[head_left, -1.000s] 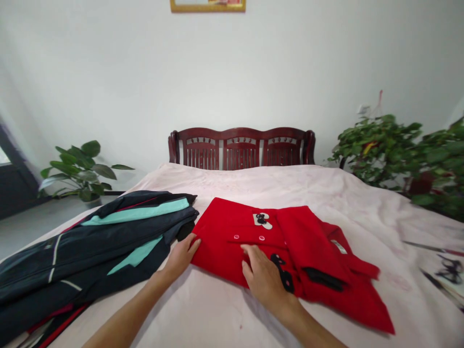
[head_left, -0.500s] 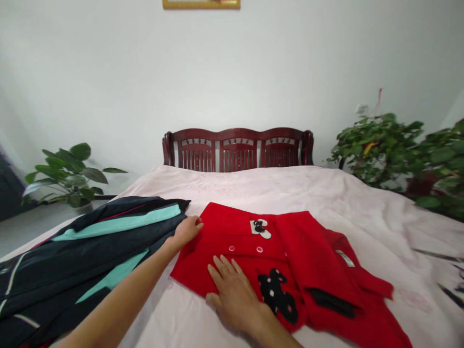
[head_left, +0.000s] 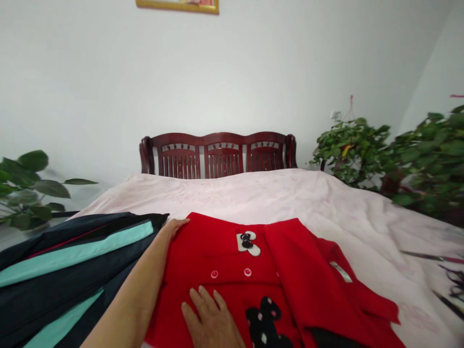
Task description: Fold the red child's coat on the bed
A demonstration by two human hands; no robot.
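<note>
A red buttoned garment [head_left: 224, 246] with black-and-white patches lies spread on the pink bed sheet [head_left: 217, 193]. At its upper left corner my left hand [head_left: 176, 225] has its fingers pressed together on the cloth edge. My right hand [head_left: 212, 316] rests flat on the lower middle of the garment, below the buttons, fingers spread. Left of my left forearm is a dark jacket [head_left: 72, 270] with turquoise stripes. The red sleeve is folded across the garment's right side, with a white label showing near it.
A dark wooden headboard [head_left: 223, 154] stands behind the bed against the wall. Plants are at the left [head_left: 29, 188] and right [head_left: 355, 150]. Thin dark objects [head_left: 451, 299] lie on the sheet at the far right. A gold-framed picture [head_left: 177, 6] hangs above.
The view has shifted right and closer to the garment. My left hand has moved up along the garment's left edge to its upper corner. My right hand still lies flat on the cloth.
</note>
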